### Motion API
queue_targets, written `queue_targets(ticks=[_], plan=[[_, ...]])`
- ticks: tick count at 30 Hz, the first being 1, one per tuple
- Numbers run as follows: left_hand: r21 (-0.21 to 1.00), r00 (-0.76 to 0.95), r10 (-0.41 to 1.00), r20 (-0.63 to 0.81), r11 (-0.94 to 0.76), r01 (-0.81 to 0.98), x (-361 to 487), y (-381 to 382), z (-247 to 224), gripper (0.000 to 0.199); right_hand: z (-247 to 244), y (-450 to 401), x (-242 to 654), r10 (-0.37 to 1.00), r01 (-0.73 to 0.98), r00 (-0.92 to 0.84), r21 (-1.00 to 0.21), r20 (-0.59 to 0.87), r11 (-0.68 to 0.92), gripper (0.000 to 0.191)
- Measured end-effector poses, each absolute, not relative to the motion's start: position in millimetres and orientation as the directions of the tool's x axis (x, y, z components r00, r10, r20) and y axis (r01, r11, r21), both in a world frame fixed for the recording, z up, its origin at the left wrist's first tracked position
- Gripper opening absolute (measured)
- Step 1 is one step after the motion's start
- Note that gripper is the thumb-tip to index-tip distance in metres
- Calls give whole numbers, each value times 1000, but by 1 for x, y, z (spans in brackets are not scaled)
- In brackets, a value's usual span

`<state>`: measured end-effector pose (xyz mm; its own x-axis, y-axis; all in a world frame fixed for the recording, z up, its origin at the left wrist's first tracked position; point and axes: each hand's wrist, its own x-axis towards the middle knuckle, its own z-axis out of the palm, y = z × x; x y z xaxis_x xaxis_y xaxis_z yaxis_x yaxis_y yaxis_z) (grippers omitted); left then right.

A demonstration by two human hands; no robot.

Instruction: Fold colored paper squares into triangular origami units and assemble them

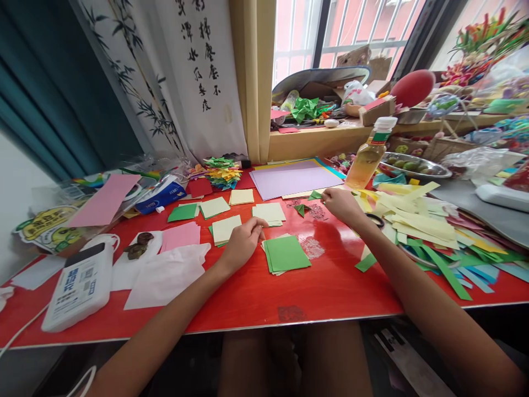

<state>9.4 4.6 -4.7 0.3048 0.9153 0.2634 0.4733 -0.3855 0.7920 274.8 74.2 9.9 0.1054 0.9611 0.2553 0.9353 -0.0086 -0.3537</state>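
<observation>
My right hand (342, 205) is closed in a pinch at the far side of the red table, with a small folded green paper piece (315, 196) at its fingertips. Just in front of it lies another folded green paper triangle (302, 209). My left hand (243, 242) rests with curled fingers between stacks of square paper; whether anything is in its fingertips is hidden. Right beside it sits a stack of green paper squares (288, 253). Cream paper squares (227, 229) lie under and behind that hand, and another cream stack (268, 213) is just beyond its fingers.
A bottle of yellowish liquid (366, 157) stands behind my right hand. Scissors (375, 220) and many paper strips (421, 220) lie to the right. On the left are a white power bank-like device (80, 286), tissue (167, 275) and pink paper (181, 236). Folded pieces (223, 173) are piled at the back.
</observation>
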Motion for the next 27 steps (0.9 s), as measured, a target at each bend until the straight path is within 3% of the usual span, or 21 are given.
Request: queue_targets(ticks=[6,11,13,19,27], plan=[[609,574,777,260,-593,527,14,0,-7,21,0,80,288,986,963,160,-229,50,-144,25],[538,708,698,105,-639,549,14,-5,-7,67,0,79,288,980,962,199,-192,-7,-196,35],[514,725,686,70,-647,563,13,-6,-6,76,3,78,287,977,959,214,-192,1,-210,43],[482,737,672,72,-670,565,14,-8,-3,70,9,76,282,961,949,260,-209,94,-236,57],[482,728,677,107,-676,557,14,-9,-1,59,13,70,273,973,933,164,-347,164,-99,57]])
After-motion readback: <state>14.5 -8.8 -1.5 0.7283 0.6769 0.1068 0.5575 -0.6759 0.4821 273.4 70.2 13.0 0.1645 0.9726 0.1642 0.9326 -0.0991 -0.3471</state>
